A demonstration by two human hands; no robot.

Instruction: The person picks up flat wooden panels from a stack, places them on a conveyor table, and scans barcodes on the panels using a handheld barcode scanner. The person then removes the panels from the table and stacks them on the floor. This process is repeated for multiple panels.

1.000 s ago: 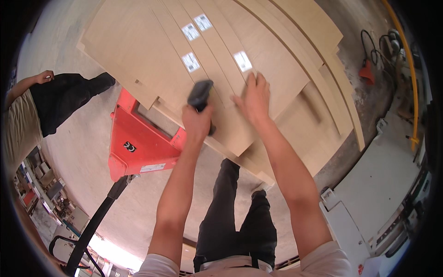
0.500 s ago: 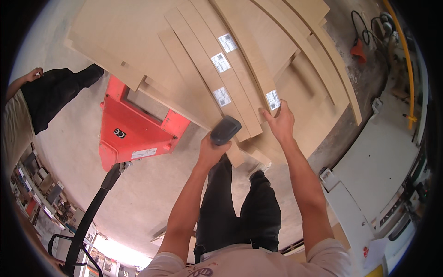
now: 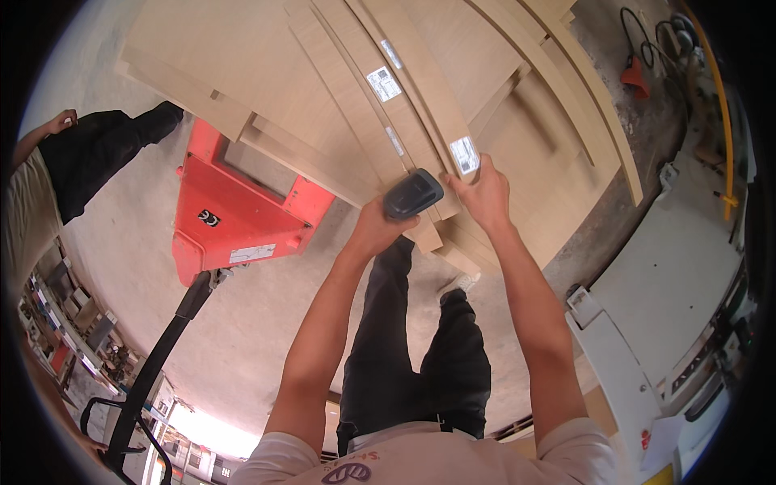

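A dark handheld barcode scanner [image 3: 414,195] is gripped in my left hand [image 3: 376,232], over the near ends of several long, narrow wooden boards. My right hand [image 3: 487,196] pinches the near end of one long wooden board [image 3: 428,105], with the thumb at its left edge and the fingers at its right. A white label [image 3: 465,155] sits on that board close to my fingers. To its left, another board carries a white label [image 3: 383,83] in full view. Other labels beside it are partly covered by overlapping boards.
Wide wooden panels [image 3: 194,48] lie under and around the boards. At left stands a red pallet jack [image 3: 242,218] with a black handle [image 3: 153,380]. Another person [image 3: 81,162] is at the far left. White machine surfaces [image 3: 671,275] and an orange-yellow pole [image 3: 715,97] line the right side.
The board in my right hand has shifted left, overlapping the neighbouring boards and part of their labels. My left hand has brought the scanner up and to the right.
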